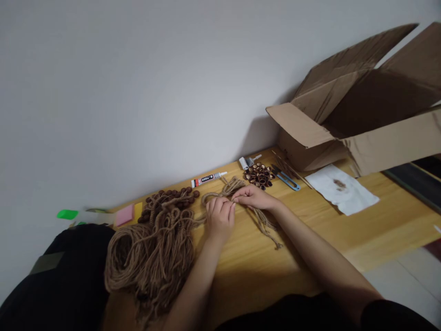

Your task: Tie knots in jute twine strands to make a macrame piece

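Note:
My left hand (220,216) and my right hand (253,197) meet over the wooden table, fingertips pinched together on brown twine (232,186). The exact spot they grip is partly hidden by the fingers. Loose twine ends trail out below my right hand, finishing in a knotted tip on the table. From my left hand a strand runs left toward a big coiled heap of brown twine (151,257). Dark brown round beads (172,197) strung on cord lie behind that heap.
Behind my hands lies a B-7000 glue tube (208,178). Brown rings (259,175), blue thread snips (286,178) and thin sticks (292,168) sit to the right, near a stained white tissue (341,188). An open cardboard box (310,124) stands against the wall. Pink sticky notes (124,214) are left.

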`<control>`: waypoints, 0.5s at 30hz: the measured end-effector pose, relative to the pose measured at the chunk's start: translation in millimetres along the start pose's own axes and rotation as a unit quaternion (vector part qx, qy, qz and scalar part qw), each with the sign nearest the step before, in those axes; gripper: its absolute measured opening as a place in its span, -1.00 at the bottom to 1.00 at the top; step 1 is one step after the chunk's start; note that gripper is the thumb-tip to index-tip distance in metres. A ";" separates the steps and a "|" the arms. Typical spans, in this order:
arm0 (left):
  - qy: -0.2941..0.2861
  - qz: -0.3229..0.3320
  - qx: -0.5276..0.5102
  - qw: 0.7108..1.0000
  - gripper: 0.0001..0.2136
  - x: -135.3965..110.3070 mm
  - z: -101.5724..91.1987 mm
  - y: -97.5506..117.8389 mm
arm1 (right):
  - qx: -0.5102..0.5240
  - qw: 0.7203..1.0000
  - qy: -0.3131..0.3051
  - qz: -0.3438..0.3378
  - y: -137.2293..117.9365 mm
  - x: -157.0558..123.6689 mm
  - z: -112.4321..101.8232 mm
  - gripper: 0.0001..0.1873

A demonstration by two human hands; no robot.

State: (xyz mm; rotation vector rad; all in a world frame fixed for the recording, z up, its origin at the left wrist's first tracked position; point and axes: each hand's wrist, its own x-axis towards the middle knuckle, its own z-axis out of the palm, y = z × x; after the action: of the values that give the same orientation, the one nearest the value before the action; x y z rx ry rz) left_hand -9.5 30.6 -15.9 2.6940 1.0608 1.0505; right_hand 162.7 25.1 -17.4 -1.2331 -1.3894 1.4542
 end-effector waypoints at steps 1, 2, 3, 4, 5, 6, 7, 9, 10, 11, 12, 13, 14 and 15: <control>0.001 0.001 0.000 1.000 -0.85 0.0 -0.2 0.3 | 0.004 1.000 -0.001 0.001 -0.6 -0.2 0.0 -0.61; 0.002 0.001 0.001 1.000 -0.86 0.0 -0.2 0.4 | 0.008 1.000 0.000 0.001 -1.1 -0.2 0.1 -0.62; 0.002 -0.001 0.001 1.000 -0.87 -0.1 -0.2 0.6 | 0.012 1.000 0.001 0.001 -1.4 -0.3 0.2 -0.63; 0.002 -0.002 0.002 1.000 -0.87 -0.2 -0.2 0.7 | 0.015 1.000 0.002 0.000 -1.5 -0.2 0.2 -0.64; 0.002 -0.004 0.003 1.000 -0.87 -0.3 -0.1 0.8 | 0.019 1.000 0.002 0.000 -1.4 -0.2 0.3 -0.65; 0.003 -0.005 0.003 1.000 -0.88 -0.4 0.0 0.7 | 0.023 1.000 0.002 0.001 -1.3 -0.1 0.3 -0.66; 0.005 -0.005 0.004 1.000 -0.88 -0.6 0.2 0.7 | 0.026 1.000 0.002 0.001 -1.2 0.0 0.2 -0.66; 0.010 -0.001 0.004 1.000 -0.89 -1.0 0.8 0.1 | 0.031 1.000 0.001 0.003 -1.3 0.1 0.0 -0.66; 0.013 0.002 0.004 1.000 -0.90 -1.3 1.2 -0.3 | 0.032 0.999 0.001 0.004 -1.7 0.0 -0.2 -0.66; 0.018 0.006 0.004 1.000 -0.91 -1.6 1.6 -0.9 | 0.032 0.999 0.002 0.006 -2.2 -0.1 -0.3 -0.66; 0.023 0.009 0.004 1.000 -0.92 -1.8 2.1 -1.5 | 0.031 0.999 0.003 0.008 -2.9 -0.2 -0.4 -0.66; 0.029 0.013 0.004 0.999 -0.93 -2.0 2.6 -2.1 | 0.031 0.999 0.004 0.010 -3.6 -0.3 -0.4 -0.65; 0.035 0.016 0.004 0.999 -0.94 -2.2 3.0 -2.6 | 0.032 0.999 0.003 0.012 -4.3 -0.5 -0.4 -0.64; 0.041 0.020 0.004 0.999 -0.94 -2.2 3.4 -3.0 | 0.034 0.999 0.002 0.014 -4.9 -0.6 -0.4 -0.63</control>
State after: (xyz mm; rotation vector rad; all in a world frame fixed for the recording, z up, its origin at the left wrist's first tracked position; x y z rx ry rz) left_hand -10.3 32.1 -20.7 2.7098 1.0298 1.1750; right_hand 162.8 25.2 -12.5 -1.2167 -1.3136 1.5046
